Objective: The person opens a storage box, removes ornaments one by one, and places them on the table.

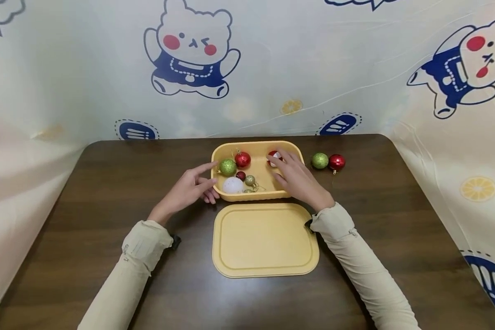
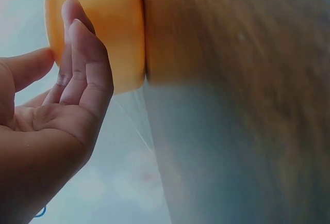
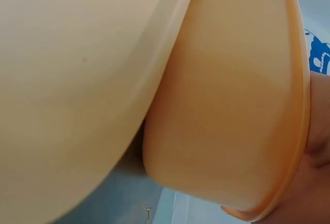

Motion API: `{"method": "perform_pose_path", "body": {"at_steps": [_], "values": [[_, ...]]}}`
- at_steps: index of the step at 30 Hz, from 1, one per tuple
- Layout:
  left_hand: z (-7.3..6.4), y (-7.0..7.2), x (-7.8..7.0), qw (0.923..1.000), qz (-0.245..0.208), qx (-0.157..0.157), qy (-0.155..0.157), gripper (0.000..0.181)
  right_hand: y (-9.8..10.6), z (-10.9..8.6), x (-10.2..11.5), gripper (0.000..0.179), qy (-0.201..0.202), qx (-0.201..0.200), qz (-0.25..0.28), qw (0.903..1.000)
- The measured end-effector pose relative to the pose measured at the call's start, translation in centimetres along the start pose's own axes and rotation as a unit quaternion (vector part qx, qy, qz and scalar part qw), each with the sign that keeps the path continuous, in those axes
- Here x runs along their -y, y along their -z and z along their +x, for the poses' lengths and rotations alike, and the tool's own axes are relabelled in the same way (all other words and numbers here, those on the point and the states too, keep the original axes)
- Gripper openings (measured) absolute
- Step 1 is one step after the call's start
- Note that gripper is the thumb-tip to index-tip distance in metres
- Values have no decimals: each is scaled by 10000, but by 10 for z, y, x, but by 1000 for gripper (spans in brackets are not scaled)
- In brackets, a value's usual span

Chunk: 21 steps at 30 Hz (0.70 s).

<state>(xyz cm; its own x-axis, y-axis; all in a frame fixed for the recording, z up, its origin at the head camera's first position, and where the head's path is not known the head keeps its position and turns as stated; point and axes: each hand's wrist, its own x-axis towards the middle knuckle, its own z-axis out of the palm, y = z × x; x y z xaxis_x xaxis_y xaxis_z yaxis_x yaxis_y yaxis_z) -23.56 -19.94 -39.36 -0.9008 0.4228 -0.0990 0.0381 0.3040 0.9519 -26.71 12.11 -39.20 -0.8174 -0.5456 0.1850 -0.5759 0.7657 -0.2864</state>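
A yellow rectangular box [image 1: 255, 197] holds several Christmas ornaments. Among these are a green ball [image 1: 228, 167], a red ball [image 1: 242, 159], a white ball [image 1: 233, 185] and two small balls, one dark red [image 1: 241, 175], one gold-green [image 1: 250, 180]. My left hand [image 1: 189, 187] touches the box's left end with loosely extended fingers; in the left wrist view they lie by its outer wall. My right hand [image 1: 299, 178] reaches over the right side, its fingers across a red-and-white ball [image 1: 274, 161]. The thumb looks apart from that ball. In the right wrist view, the box wall hides most of this hand.
A flat yellow lid [image 1: 266, 240] lies on the dark wooden table [image 1: 247, 302] in front of the box. To the right of the box sit a green ball [image 1: 319, 161] and a red ball [image 1: 337, 162]. A cartoon-print cloth [image 1: 268, 68] hangs behind the table.
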Motion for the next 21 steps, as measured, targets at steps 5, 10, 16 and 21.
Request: {"method": "perform_pose_path", "body": {"at_steps": [5,10,16,21], "values": [[0,5,-7,9999,79,-17,62,56,5,5,4,53,-97,346,-216,9991],[-1,6,-6,9999,110,6,122,57,5,6,5,51,-235,334,28,9992],[2,4,-1,9999,75,38,93,57,4,5,4,38,-592,351,237,9973],[4,2,0,9999,46,52,96,57,6,5,-1,36,-597,528,360,9962]]}}
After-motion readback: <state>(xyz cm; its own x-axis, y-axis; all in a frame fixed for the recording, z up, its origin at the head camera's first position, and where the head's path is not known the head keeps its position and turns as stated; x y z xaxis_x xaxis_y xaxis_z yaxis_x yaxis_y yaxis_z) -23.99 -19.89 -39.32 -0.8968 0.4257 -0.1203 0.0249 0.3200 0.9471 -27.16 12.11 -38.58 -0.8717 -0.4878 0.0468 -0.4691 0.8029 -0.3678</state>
